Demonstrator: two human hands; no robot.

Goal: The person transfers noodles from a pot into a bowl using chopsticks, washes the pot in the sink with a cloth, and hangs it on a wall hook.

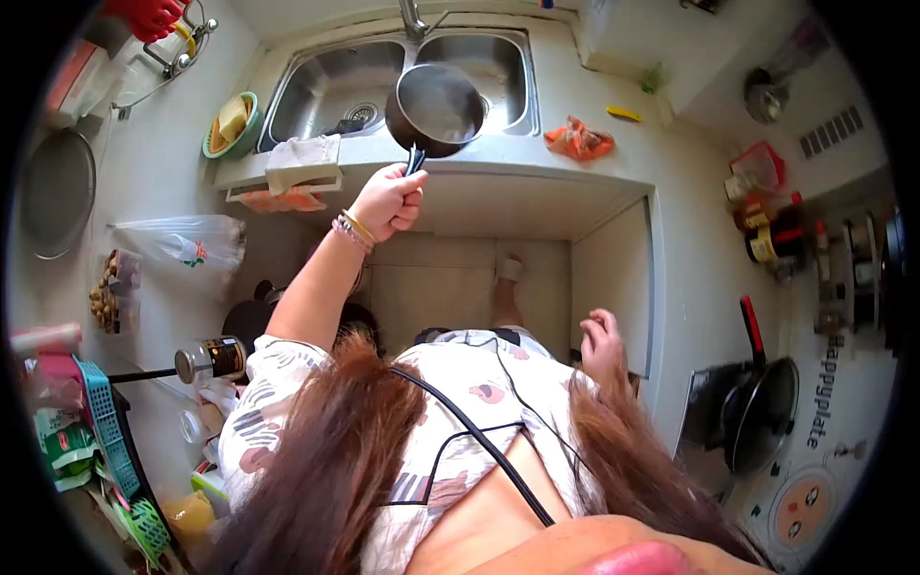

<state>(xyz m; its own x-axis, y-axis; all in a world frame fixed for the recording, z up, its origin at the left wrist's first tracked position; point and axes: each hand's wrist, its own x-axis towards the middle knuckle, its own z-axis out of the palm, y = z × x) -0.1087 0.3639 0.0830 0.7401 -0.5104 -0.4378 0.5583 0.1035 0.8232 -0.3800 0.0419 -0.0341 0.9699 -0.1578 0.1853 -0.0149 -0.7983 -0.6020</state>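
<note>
My left hand (388,203) is closed around the dark handle of a saucepan (441,101). The round pan hangs over the front rim of a double-bowl steel sink (333,81), near the divider. Its inside looks pale and hazy, so what it contains is hard to make out. My right hand (602,343) is low by my side, close to the counter edge. It holds nothing visible, with its fingers loosely bent and slightly apart.
A faucet (414,21) rises behind the sink. Left are a green basket (233,125) with sponges and a draped white cloth (303,163). An orange cloth (579,140) and a yellow item (623,114) lie right. A frying pan (762,412) sits on the right counter.
</note>
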